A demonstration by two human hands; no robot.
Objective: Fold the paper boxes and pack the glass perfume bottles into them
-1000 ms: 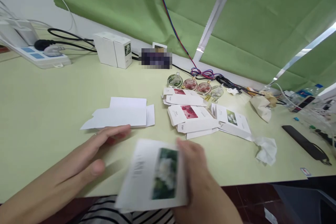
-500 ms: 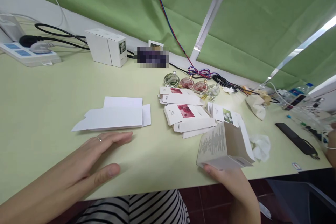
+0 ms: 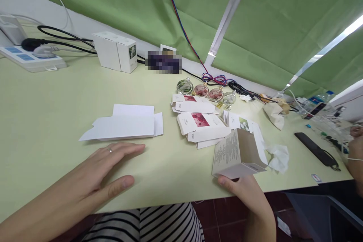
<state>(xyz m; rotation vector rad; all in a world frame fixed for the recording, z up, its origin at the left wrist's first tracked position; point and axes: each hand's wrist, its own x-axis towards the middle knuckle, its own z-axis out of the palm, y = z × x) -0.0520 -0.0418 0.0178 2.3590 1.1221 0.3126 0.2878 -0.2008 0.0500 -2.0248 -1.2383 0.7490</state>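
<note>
My right hand [image 3: 241, 189] grips an opened white carton [image 3: 227, 154] from below, its thumb on the near lower edge. The carton is tilted, with printed text on its left face and its open end turned to the right. My left hand [image 3: 110, 166] hovers or rests at the table's front with fingers and thumb spread, wearing a ring and holding nothing. Just beyond it lies a white folded cardboard insert [image 3: 127, 126]. Flattened cartons with red flower pictures [image 3: 202, 124] lie in the middle, beside another with a white flower picture [image 3: 235, 119].
Several round glass bottles [image 3: 201, 90] lie behind the flattened cartons. Two closed white boxes [image 3: 115, 51] stand at the back left, near a power strip [image 3: 31, 60]. Crumpled tissue [image 3: 279, 158] and a dark pouch [image 3: 314, 150] are on the right. Another person's hand [image 3: 356, 151] shows at the far right.
The carton in my right hand has shifted slightly left and turned a little. My left hand has moved slightly right, still spread. The other things stay in place.
</note>
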